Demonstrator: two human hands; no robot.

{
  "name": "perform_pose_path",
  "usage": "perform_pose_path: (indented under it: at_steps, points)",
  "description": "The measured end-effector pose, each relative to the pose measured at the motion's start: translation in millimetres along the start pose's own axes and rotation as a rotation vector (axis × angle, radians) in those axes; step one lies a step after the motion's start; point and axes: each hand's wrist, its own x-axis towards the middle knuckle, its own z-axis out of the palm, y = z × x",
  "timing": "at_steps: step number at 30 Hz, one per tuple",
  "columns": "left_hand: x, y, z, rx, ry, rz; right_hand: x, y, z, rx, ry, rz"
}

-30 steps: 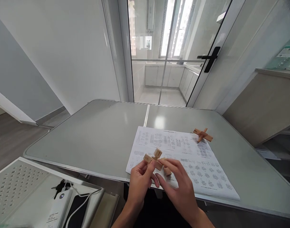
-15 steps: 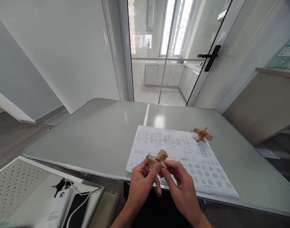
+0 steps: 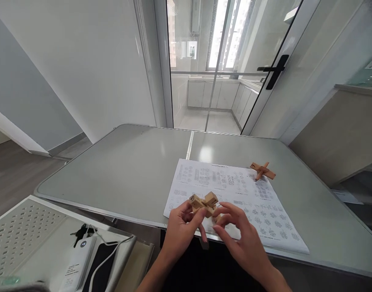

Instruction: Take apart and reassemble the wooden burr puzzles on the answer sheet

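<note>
Several light wooden burr puzzle pieces [image 3: 210, 199], crossed and fitted together, are held above the front of a printed sheet. My left hand [image 3: 182, 227] grips them, its thumb pressed on the near side. Dark markings show on some of the block ends. My right hand [image 3: 237, 231] is just to the right, thumb and index finger apart, fingertips close to the pieces; whether they touch is hard to tell. Under both hands lies the white instruction sheet [image 3: 201, 178], covered with small diagrams.
A darker wooden crossed puzzle [image 3: 263, 170] rests at the sheet's upper right corner on the grey table [image 3: 127, 170]. At lower left, a white cart [image 3: 24, 227] carries keys [image 3: 81, 233], a white power bank [image 3: 78, 263], a black phone [image 3: 100, 261] and a cable. A glass door stands behind.
My right thumb and fingers have spread and drawn slightly right, off the near side of the wooden pieces. My left hand keeps its grip. The whole view has shifted slightly.
</note>
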Motion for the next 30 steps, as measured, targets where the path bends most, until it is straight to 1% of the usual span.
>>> perform_pose_path:
  at_steps: [2,5,9,11,15,21,26,30]
  points:
    - [4,0,-7.9,0.063,0.003,0.028,-3,11,-12,-0.096,-0.023,0.031]
    - [12,-3,-18.5,0.166,-0.020,0.024,-5,25,-23,-0.235,-0.117,0.086]
    - [23,-9,-24.4,0.198,-0.075,-0.036,1,36,-24,-0.331,-0.205,0.052]
    - [27,-12,-24.6,0.208,-0.110,-0.035,6,38,-23,-0.339,-0.237,0.036]
    - [33,-17,-23.6,0.269,-0.135,0.019,12,40,-21,-0.355,-0.242,0.038]
    - [37,-19,-23.4,0.355,-0.137,0.013,13,38,-17,-0.366,-0.252,-0.009]
    - [36,-23,-26.3,0.393,-0.154,0.024,14,39,-14,-0.378,-0.207,0.030]
    - [37,-30,-28.6,0.385,-0.139,0.036,17,38,-15,-0.324,-0.245,0.055]
